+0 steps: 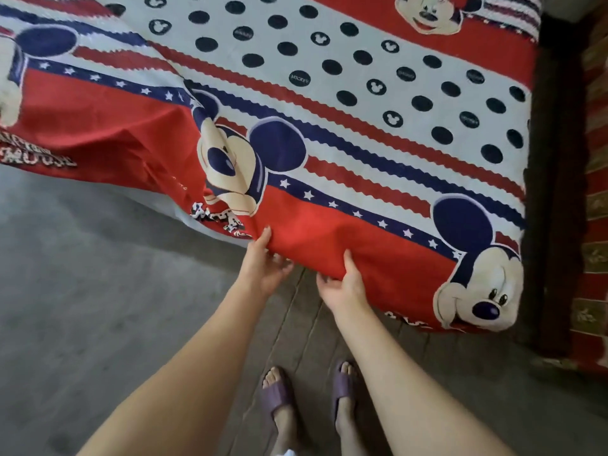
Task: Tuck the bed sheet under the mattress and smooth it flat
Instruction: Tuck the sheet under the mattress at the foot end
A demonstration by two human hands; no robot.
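A red, white and navy cartoon-mouse bed sheet (pixel 329 133) covers the mattress and fills the upper part of the view. Its red border hangs over the near edge. My left hand (pixel 266 268) grips that border from below, thumb on top, where the cloth bunches into folds. My right hand (pixel 342 286) pinches the same hem a little to the right, thumb pressed on the red cloth. Left of my hands the sheet is lifted and rumpled, and a pale strip of mattress (pixel 184 215) shows under it. To the right the sheet lies flat to the corner.
A dark wooden bed frame (pixel 552 192) runs along the right side, with a red patterned cloth (pixel 595 225) beyond it. Grey floor (pixel 82 291) lies left and below. My feet in purple slippers (pixel 276 394) stand on floorboards close to the bed edge.
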